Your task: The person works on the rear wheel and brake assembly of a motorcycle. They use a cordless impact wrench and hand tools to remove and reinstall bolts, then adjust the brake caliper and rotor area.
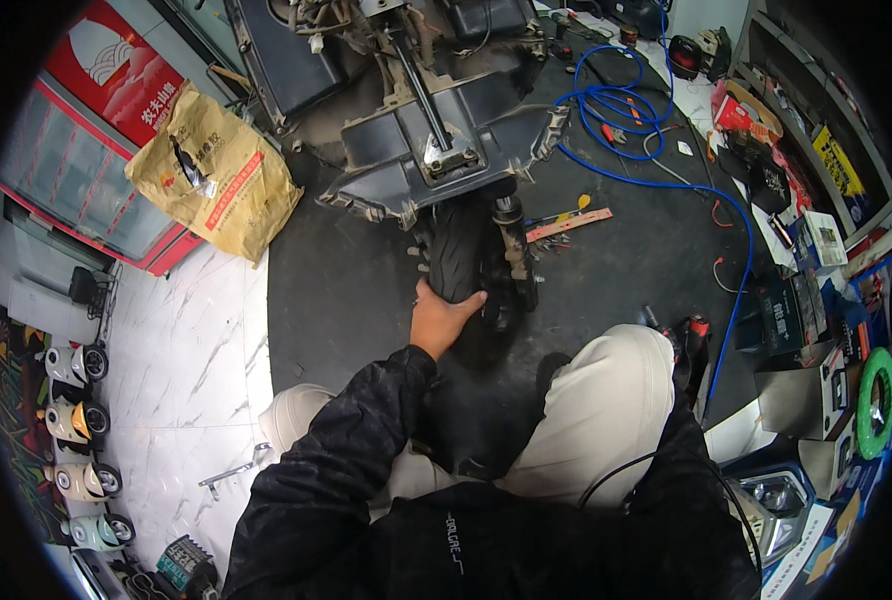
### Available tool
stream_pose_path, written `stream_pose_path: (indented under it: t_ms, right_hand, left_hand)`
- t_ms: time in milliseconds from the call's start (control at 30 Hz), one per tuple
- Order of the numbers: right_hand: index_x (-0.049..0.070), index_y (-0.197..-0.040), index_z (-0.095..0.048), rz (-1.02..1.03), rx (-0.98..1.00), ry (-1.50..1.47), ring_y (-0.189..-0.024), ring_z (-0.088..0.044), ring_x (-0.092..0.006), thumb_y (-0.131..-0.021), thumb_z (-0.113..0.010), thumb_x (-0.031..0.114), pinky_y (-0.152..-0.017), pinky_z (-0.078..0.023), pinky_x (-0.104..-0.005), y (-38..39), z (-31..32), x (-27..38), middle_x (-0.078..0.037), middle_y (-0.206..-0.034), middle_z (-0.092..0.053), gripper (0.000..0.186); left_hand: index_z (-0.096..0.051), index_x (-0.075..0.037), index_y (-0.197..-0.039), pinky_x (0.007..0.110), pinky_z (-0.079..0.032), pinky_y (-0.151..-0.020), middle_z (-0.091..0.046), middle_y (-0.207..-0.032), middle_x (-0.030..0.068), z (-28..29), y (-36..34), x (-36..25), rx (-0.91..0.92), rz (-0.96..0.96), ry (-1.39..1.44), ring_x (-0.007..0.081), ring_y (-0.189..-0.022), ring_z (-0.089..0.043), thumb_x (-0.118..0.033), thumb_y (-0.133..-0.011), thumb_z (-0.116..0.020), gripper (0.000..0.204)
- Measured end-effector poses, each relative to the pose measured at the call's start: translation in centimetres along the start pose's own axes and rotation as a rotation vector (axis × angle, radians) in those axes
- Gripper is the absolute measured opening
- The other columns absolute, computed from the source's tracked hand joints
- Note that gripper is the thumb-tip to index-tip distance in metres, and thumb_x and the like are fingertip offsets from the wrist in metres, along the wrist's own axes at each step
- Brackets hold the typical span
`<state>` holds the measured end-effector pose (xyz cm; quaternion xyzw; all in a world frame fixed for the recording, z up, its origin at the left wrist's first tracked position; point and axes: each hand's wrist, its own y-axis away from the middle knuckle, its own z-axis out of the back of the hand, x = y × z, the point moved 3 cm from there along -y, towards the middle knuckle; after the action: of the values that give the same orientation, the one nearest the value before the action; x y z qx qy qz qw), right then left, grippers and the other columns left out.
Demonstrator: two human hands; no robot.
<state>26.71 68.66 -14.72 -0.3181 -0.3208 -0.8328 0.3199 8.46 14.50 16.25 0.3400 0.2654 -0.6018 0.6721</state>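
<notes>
A stripped scooter stands in front of me, its black front tyre (458,250) pointing at me under the bare front panel (406,150). My left hand (443,318) grips the lower part of that tyre, fingers wrapped over the tread. The fork leg with its spring (514,240) runs down the tyre's right side. My right hand is hidden; only the black sleeve and my light trouser knee (611,390) show there. I sit or crouch low on the black floor mat (346,290).
A tan paper sack (216,170) leans against a red glass-door cooler (96,150) at left. A blue hose (626,110) loops across the mat at right, with small tools (566,225) nearby. Shelves and boxes (816,250) crowd the right. A metal tool (231,470) lies on the marble floor.
</notes>
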Motion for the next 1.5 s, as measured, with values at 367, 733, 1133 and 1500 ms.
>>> stream_pose_path:
  t_ms: [367, 733, 1133, 1500]
  right_hand:
    - [-0.003, -0.096, -0.074, 0.337, -0.038, 0.128, -0.076, -0.072, -0.0233, -0.099, -0.076, 0.045, -0.071, -0.055, -0.0409, 5.5, 9.5, 28.4, -0.015, -0.084, -0.076, 0.048]
    - [-0.006, -0.107, -0.072, 0.901, 0.471, 0.23, -0.081, -0.071, -0.0186, -0.103, -0.075, 0.036, -0.075, -0.055, -0.0351, 24.3, 5.3, 53.0, -0.014, -0.084, -0.074, 0.042]
    - [-0.002, -0.119, -0.074, 0.77, 0.718, 0.639, -0.098, -0.077, -0.0379, -0.101, -0.072, 0.043, -0.089, -0.059, -0.0468, 23.9, -0.8, 50.1, -0.02, -0.1, -0.08, 0.049]
    - [0.0, -0.13, -0.071, 0.62, 0.751, 0.912, -0.107, -0.075, -0.0396, -0.102, -0.069, 0.047, -0.095, -0.058, -0.0466, 22.6, -2.8, 47.9, -0.022, -0.112, -0.079, 0.055]
  left_hand:
    - [-0.044, 0.007, -0.152, 0.053, -0.054, -0.1, -0.06, -0.137, 0.0281, -3.6, 3.5, 3.5, -0.348, -0.182, -0.215, 0.0474, -0.122, -0.064, -0.056, -0.088, -0.081, 0.098]
    - [-0.071, 0.008, -0.111, 0.049, -0.056, -0.094, -0.074, -0.11, 0.0298, -7.9, 3.9, 23.9, -0.144, 0.472, 0.263, 0.0408, -0.103, -0.073, -0.042, -0.111, -0.051, 0.054]
    - [-0.04, 0.001, -0.157, 0.049, -0.042, -0.118, -0.047, -0.153, 0.0262, -1.9, 4.9, 1.0, -0.394, -0.294, 0.233, 0.0454, -0.142, -0.049, -0.032, -0.093, -0.083, 0.084]
    - [-0.04, 0.003, -0.157, 0.048, -0.045, -0.114, -0.053, -0.147, 0.0269, -3.6, 6.4, 2.4, -0.3, -0.145, 0.371, 0.0454, -0.137, -0.054, -0.04, -0.101, -0.073, 0.078]
